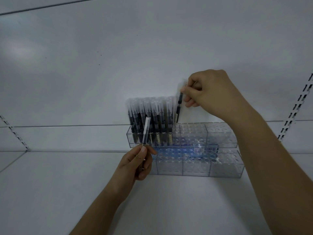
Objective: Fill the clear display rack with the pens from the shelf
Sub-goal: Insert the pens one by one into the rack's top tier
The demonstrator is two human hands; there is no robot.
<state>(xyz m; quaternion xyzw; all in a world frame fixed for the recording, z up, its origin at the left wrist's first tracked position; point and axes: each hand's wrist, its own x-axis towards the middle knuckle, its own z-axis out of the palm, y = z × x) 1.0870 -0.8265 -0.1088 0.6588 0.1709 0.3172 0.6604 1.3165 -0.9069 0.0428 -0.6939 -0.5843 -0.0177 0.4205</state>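
A clear two-tier display rack (pixel 220 138) stands on a white shelf. Several dark pens with frosted caps (pixel 149 114) fill the holes at the left end of its upper tier. My right hand (pixel 210 92) pinches the capped top of one more pen (pixel 179 106), held nearly upright with its lower end just above the upper tier beside the filled holes. My left hand (pixel 137 161) grips a pen (pixel 146 131) by its lower end, upright in front of the rack's left end. Part of that pen is hidden inside the hand.
The white shelf (pixel 67 184) stretches out in front of and left of the rack. A white back panel (pixel 101 73) rises behind it. Slotted metal uprights run at the far right (pixel 294 109) and far left (pixel 11 129).
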